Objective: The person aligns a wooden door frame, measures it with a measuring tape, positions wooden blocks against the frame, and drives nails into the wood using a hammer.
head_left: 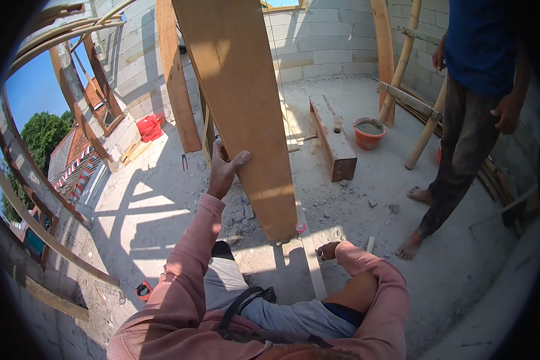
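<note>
A wide brown wooden board (246, 90) stands upright in front of me, its lower end close to the rubble-strewn floor. My left hand (225, 170) grips its left edge, thumb on the near face and fingers wrapped behind. My right hand (327, 251) is low, right of the board's foot, beside a long pale strip (311, 258) lying on the floor. Nothing shows in that hand; its small, shaded fingers look slightly apart. A small pink round object (300, 228) sits at the board's bottom right corner. A thin string (280, 78) hangs along the board's right side.
A low wooden bench (333, 141) carries a small cup (338, 123); an orange bucket of grey mix (369, 133) stands beside it. At right, a barefoot person (462, 120) stands near bamboo poles (402, 72). Pincers (185, 162) and a red-handled tool (143, 291) lie left.
</note>
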The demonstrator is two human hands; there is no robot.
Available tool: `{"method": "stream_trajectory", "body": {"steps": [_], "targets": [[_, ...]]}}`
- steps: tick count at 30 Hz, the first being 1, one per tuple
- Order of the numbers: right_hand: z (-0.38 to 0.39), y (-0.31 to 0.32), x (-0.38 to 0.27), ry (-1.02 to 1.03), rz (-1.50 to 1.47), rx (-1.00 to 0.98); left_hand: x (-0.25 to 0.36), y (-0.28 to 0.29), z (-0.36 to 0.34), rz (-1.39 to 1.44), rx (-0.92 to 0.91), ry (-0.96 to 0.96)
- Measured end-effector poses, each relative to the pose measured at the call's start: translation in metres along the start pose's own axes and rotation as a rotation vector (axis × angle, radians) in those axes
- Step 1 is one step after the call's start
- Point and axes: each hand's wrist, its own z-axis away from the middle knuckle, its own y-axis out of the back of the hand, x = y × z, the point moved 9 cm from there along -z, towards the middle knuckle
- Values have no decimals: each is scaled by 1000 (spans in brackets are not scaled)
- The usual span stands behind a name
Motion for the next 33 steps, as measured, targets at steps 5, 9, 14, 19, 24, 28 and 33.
{"method": "stream_trajectory", "body": {"steps": [5, 9, 14, 19, 24, 28, 33], "targets": [[-2, -4, 5, 6, -37, -12, -2, 3, -1, -36, -8, -15], [4, 0, -3, -12, -95, -1, 2, 7, 3, -44, 7, -12], [10, -15, -1, -28, -99, 6, 4, 0, 10, -38, -3, -2], [30, 7, -19, 12, 29, 12, -6, 9, 9, -61, 38, -33], [40, 55, 26, -17, -206, 292, -5, 18, -5, -174, 46, -86], [50, 42, 63, 50, -1284, 604, -24, 14, -12, -140, 86, -110], [48, 58, -41, 255, -1808, 489, -25, 45, -2, -76, 96, -136]]}}
